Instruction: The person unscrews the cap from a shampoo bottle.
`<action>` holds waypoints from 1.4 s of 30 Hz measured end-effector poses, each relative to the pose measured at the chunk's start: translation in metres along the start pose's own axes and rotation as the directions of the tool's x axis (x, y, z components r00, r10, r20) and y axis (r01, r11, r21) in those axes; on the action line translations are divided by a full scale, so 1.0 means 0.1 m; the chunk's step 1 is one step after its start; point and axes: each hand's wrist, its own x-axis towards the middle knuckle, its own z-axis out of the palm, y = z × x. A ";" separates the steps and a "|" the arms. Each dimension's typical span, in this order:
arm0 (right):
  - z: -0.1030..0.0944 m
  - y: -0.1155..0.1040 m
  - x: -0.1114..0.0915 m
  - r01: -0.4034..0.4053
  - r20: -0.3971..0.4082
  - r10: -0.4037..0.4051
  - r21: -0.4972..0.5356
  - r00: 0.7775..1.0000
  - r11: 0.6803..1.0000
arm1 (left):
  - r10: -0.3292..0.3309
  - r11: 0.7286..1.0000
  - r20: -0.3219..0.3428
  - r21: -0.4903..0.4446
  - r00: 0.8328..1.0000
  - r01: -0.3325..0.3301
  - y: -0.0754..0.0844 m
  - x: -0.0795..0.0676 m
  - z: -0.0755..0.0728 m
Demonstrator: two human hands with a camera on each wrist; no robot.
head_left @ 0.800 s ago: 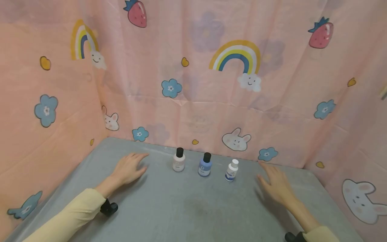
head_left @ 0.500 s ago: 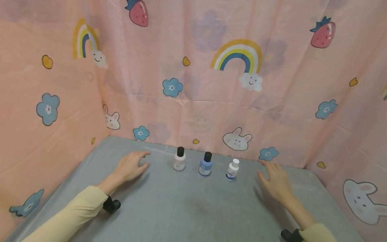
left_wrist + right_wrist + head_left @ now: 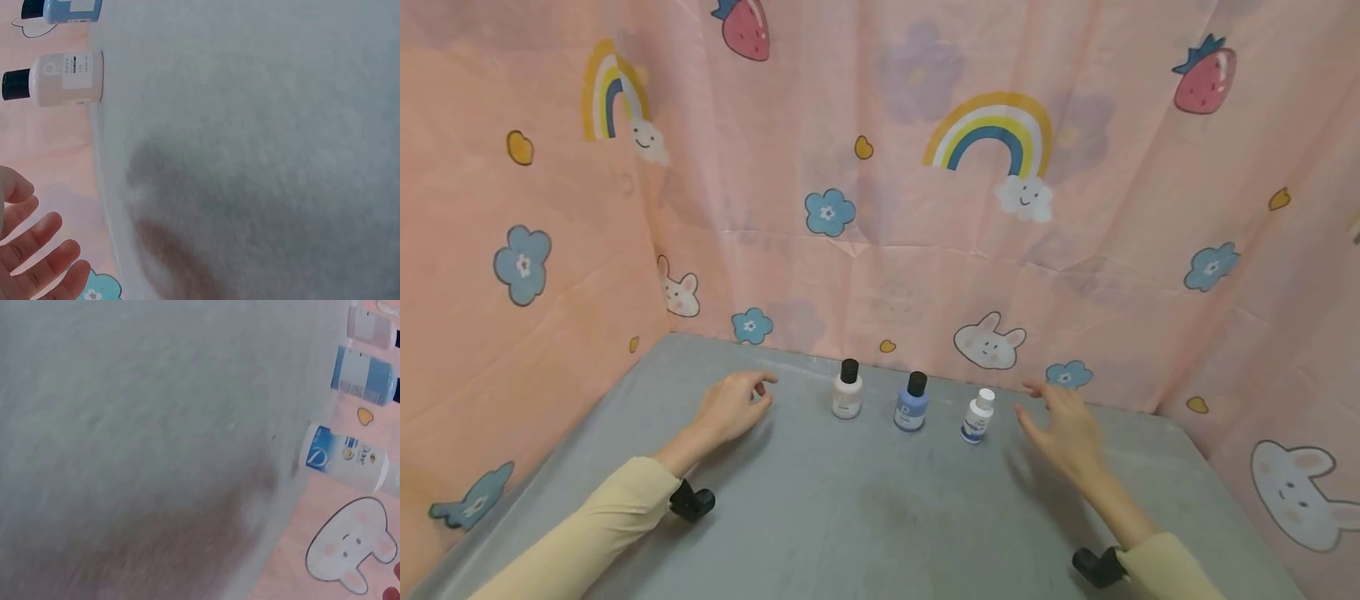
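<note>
Three small bottles stand upright in a row near the back of the table. On the left is a pale pinkish bottle (image 3: 847, 400) with a black cap, in the middle a blue bottle (image 3: 911, 410) with a black cap, and on the right a white bottle (image 3: 976, 422) with a blue-banded label and white cap. My left hand (image 3: 727, 410) hovers left of the pale bottle, its fingers loosely bent and holding nothing. To the right of the white bottle is my right hand (image 3: 1064, 431), apart from it, fingers spread and relaxed. Only fingertips (image 3: 391, 592) of it show in the right wrist view.
A grey cloth covers the table (image 3: 880, 517). Behind and at both sides hangs a pink printed curtain (image 3: 760, 167), close behind the bottles. Black straps with small devices are on both wrists, below cream sleeves (image 3: 587, 525).
My right hand has shifted left, nearer the white bottle. My left hand has moved slightly right, its fingers bending a little more. The bottles stay in place; the view has tilted slightly.
</note>
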 end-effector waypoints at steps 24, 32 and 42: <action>0.22 -0.44 0.18 0.051 -0.152 -0.036 0.094 0.988 0.994 | -0.065 0.987 -0.082 -0.155 0.995 0.052 0.14 0.06 0.09; 0.30 -0.62 0.26 0.079 -0.176 -0.051 0.155 0.983 0.985 | -0.103 0.969 -0.071 -0.233 0.992 0.084 0.18 0.10 0.15; 0.41 -0.85 0.38 0.087 -0.155 -0.056 0.199 0.986 0.976 | -0.150 0.938 -0.026 -0.321 0.988 0.134 0.29 0.12 0.17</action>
